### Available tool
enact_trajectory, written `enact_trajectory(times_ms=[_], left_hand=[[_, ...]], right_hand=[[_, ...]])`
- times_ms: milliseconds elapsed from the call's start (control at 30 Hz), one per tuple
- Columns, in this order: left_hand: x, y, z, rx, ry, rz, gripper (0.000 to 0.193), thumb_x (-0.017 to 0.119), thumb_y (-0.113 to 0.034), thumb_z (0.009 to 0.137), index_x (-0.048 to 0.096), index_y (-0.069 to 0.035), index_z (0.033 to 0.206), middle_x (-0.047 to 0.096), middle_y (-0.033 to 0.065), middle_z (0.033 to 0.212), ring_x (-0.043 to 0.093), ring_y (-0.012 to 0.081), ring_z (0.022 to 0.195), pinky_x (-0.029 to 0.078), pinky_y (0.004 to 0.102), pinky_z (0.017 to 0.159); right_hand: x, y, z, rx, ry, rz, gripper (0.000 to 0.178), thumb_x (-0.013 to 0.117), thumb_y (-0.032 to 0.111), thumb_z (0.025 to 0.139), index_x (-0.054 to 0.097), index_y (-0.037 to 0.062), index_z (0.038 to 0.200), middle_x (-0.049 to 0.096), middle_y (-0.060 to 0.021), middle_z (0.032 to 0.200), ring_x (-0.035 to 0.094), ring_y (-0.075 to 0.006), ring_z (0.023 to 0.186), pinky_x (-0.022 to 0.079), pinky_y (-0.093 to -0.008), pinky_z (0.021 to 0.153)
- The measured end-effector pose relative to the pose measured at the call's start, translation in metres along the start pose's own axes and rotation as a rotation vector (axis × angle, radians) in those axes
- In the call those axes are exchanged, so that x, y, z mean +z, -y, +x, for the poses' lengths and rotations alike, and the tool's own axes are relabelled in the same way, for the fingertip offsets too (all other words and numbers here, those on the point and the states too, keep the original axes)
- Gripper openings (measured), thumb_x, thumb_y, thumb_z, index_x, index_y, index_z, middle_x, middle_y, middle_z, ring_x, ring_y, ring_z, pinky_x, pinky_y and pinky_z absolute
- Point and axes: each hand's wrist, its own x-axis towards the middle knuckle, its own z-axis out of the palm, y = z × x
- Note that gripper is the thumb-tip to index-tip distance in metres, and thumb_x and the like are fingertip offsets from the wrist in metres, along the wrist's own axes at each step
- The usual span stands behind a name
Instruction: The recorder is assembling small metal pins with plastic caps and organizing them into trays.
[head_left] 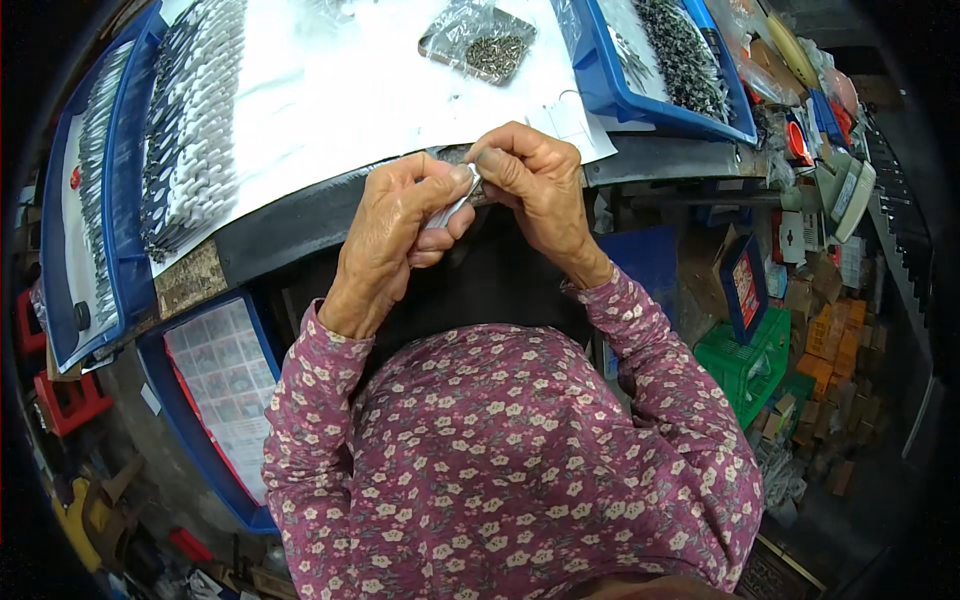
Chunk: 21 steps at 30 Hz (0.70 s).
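Note:
Just off the front edge of the table, my left hand (412,205) is closed around a small white piece (447,212), mostly covered by my fingers. My right hand (535,180) meets it from the other side, thumb and forefinger pinched at the piece's upper end. Whether a smaller part sits in that pinch is hidden. Beyond my hands, a clear plastic bag and tray of small metal pins or screws (495,58) lies on white paper (340,110). To the left, many white and black pieces (200,130) are stacked in rows on the paper.
A blue tray (130,200) of thin parts stands at the far left, another blue tray (640,105) with dark and silver parts at the right. Below the table are a blue bin (190,440) at left and a green crate (745,365) at right. Orange boxes (835,345) pile beyond it.

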Motion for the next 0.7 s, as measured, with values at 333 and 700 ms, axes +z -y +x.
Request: enact_trajectory(times_ms=[333,700], left_hand=[[0.000,0.001,-0.001,-0.011,-0.009,-0.040,0.018,0.055,-0.020,0.084,0.049,-0.003,0.080,0.048,0.0014,0.060,0.029,0.0006,0.041,0.018,0.0143,0.034],[-0.003,0.001,-0.001,-0.002,-0.006,0.022,0.015,0.055,-0.017,0.084,0.047,-0.005,0.079,0.046,-0.0002,0.058,0.027,0.0005,0.040,0.018,0.0150,0.033]], right_hand=[[0.006,-0.005,-0.001,-0.025,-0.040,0.009,0.014,0.057,0.011,0.086,0.059,-0.0026,0.085,0.052,0.0010,0.064,0.038,-0.0021,0.049,0.026,-0.0152,0.042],[0.001,-0.004,0.002,0.030,0.034,0.077,0.016,0.056,0.013,0.086,0.059,-0.0026,0.088,0.051,0.0009,0.062,0.038,-0.0027,0.049,0.027,-0.0158,0.042]])
